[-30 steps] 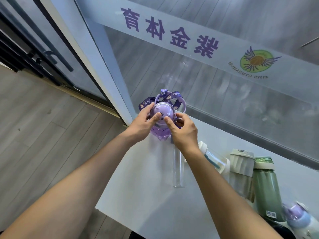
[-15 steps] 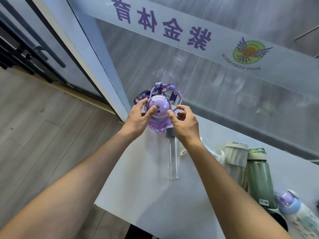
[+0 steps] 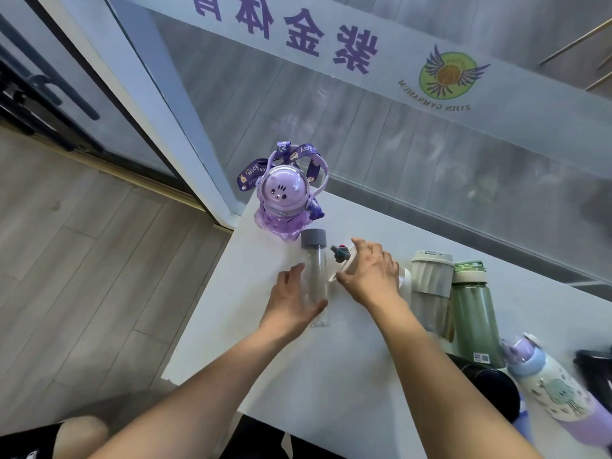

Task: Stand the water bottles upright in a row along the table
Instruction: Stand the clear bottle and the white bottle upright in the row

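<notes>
A purple astronaut-shaped bottle (image 3: 281,207) with a strap stands upright at the table's far left corner. In front of it a clear bottle (image 3: 316,260) with a grey cap lies flat. My left hand (image 3: 291,303) wraps its lower half, fingers on the left, thumb across the right. My right hand (image 3: 371,276) hovers with spread fingers over a white bottle (image 3: 405,276) with a grey spout, mostly hidden under the hand. To the right lie a pale ribbed tumbler (image 3: 430,283), a green bottle (image 3: 473,316) and a white-and-purple cartoon bottle (image 3: 556,395).
The white table (image 3: 231,342) ends at its left edge, with wooden floor below. A glass wall with a logo runs along the far side. A black bottle (image 3: 490,385) lies at the near right, and another dark item (image 3: 596,362) sits at the frame's right edge.
Both hands let go of the purple bottle, which now stands alone, and moved toward me. The left hand took the clear bottle; the right came over the white bottle.
</notes>
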Demonstrator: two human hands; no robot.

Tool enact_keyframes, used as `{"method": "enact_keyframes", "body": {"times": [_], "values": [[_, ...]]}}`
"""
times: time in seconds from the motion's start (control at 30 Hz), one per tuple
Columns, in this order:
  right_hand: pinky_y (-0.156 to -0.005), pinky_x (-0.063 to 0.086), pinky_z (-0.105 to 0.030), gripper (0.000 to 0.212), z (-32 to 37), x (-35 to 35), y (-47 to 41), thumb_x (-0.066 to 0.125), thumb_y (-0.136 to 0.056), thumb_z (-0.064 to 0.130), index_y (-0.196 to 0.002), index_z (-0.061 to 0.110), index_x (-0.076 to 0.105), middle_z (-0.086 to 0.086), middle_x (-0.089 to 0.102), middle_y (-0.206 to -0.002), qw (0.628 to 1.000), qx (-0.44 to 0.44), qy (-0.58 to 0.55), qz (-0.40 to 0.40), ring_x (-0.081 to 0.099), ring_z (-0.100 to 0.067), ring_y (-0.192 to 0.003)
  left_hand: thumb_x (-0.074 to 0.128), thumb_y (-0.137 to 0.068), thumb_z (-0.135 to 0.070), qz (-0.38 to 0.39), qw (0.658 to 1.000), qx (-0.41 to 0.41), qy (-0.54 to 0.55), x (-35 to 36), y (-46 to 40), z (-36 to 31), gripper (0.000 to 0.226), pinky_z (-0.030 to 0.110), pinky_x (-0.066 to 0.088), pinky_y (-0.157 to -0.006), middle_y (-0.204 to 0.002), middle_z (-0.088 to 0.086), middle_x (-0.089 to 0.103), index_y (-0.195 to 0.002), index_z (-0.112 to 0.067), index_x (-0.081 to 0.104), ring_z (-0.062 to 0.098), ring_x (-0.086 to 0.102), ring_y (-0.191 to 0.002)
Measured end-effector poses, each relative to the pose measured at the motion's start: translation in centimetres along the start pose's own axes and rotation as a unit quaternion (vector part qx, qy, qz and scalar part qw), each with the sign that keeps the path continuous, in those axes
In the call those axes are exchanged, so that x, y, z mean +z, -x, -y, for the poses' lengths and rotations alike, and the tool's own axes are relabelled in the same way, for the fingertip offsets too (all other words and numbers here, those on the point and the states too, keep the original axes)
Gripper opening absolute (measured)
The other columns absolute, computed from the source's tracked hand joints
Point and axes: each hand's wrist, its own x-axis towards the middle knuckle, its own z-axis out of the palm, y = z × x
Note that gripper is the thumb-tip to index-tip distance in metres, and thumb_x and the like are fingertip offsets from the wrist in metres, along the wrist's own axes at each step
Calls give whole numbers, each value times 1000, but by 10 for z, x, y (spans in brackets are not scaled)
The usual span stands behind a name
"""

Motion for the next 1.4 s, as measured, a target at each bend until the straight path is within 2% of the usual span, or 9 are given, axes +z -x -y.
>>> {"method": "enact_keyframes", "body": {"times": [0.1,0.2,0.4,0.53,0.63,0.83,0.97,1.3,1.4], "values": [[-103,32,-41,71,4,2,2,69,-80,37,-144,32,38,-8,49,-137,999,1,43,-6,46,-31,-125,77,-75,-42,5,1000,20,-23,8,0,-4,100,42,46,-100,-143,2,29,-150,-45,10,27,43,-128],[-97,32,-41,65,1,10,12,65,-78,33,-138,34,41,-6,52,-131,997,0,74,-9,46,-30,-120,74,-80,-30,32,996,41,-71,10,2,0,98,45,45,-102,-158,0,10,-145,-60,8,30,39,-134],[-96,36,-41,72,-13,13,19,70,-71,50,-135,29,45,-6,56,-126,998,18,52,-24,49,-31,-118,68,-82,-22,51,988,60,-134,5,24,23,90,40,46,-100,-162,0,1,-146,-56,14,30,39,-131],[-98,38,-40,85,-11,1,14,74,-66,53,-139,20,45,-12,56,-127,995,36,-58,-69,50,-36,-118,64,-84,-20,44,982,58,-173,-3,43,36,89,40,50,-93,-163,-5,-1,-144,-59,12,26,42,-123],[-103,38,-41,95,-2,-18,6,77,-66,51,-146,19,38,-14,50,-132,985,26,-139,-99,47,-37,-123,64,-85,-16,41,981,48,-186,-7,50,39,90,40,51,-91,-163,-7,-1,-144,-59,11,26,41,-124],[-103,47,-37,93,10,-35,-9,82,-68,40,-147,19,38,-5,42,-130,955,-11,-266,-129,56,-26,-116,63,-86,-13,38,981,42,-187,-8,53,36,90,38,50,-91,-163,-8,-3,-145,-59,11,26,39,-125],[-97,48,-33,83,11,-32,-16,84,-65,32,-138,20,45,0,41,-120,954,-33,-263,-143,57,-26,-111,64,-86,-13,37,979,48,-192,-7,53,37,92,39,50,-93,-164,-7,-3,-145,-59,9,27,41,-124],[-100,44,-32,87,13,-26,-24,87,-65,38,-138,19,46,-6,45,-127,951,-29,-258,-167,52,-28,-117,64,-88,-14,37,977,55,-202,-6,52,39,93,40,49,-94,-164,-7,-5,-145,-59,7,27,40,-124],[-102,45,-36,87,13,-23,-20,87,-65,39,-139,19,44,-6,44,-127,950,-28,-259,-171,52,-29,-116,65,-88,-14,37,977,57,-204,-7,52,40,93,40,49,-95,-164,-7,-5,-145,-59,7,27,39,-125]]}}
